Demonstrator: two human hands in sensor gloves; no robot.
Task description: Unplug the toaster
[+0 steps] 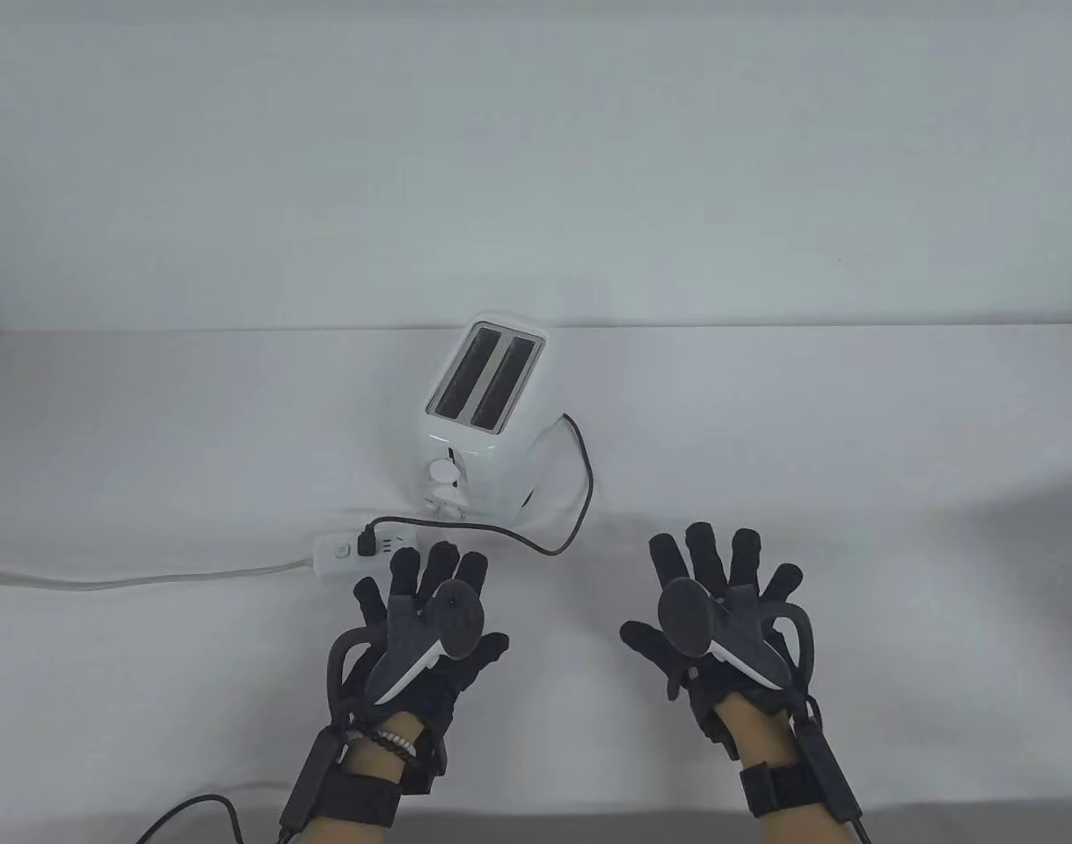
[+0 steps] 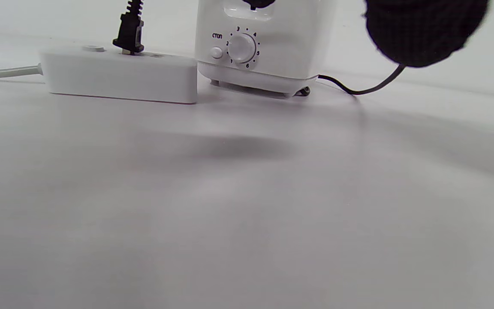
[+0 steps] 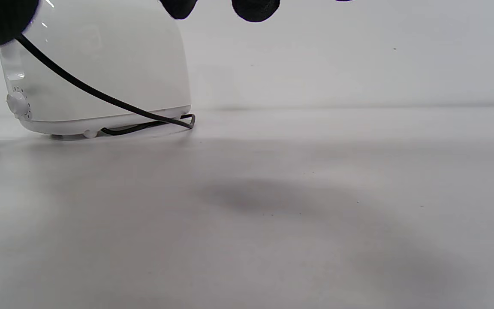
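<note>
A white two-slot toaster (image 1: pixel 481 404) stands mid-table; it also shows in the left wrist view (image 2: pixel 264 47) and the right wrist view (image 3: pixel 97 73). Its black cord (image 1: pixel 579 492) loops right and ends in a black plug (image 1: pixel 368 538) seated in a white power strip (image 1: pixel 346 554). The plug (image 2: pixel 129 32) stands upright in the strip (image 2: pixel 118 77) in the left wrist view. My left hand (image 1: pixel 426 615) hovers with fingers spread, just in front of the strip, holding nothing. My right hand (image 1: pixel 720 598) is spread open to the right of the cord, empty.
The power strip's grey cable (image 1: pixel 131 578) runs off the left table edge. A white wall (image 1: pixel 536 158) rises behind the table's far edge. A black glove cable (image 1: pixel 193 813) lies at the front edge.
</note>
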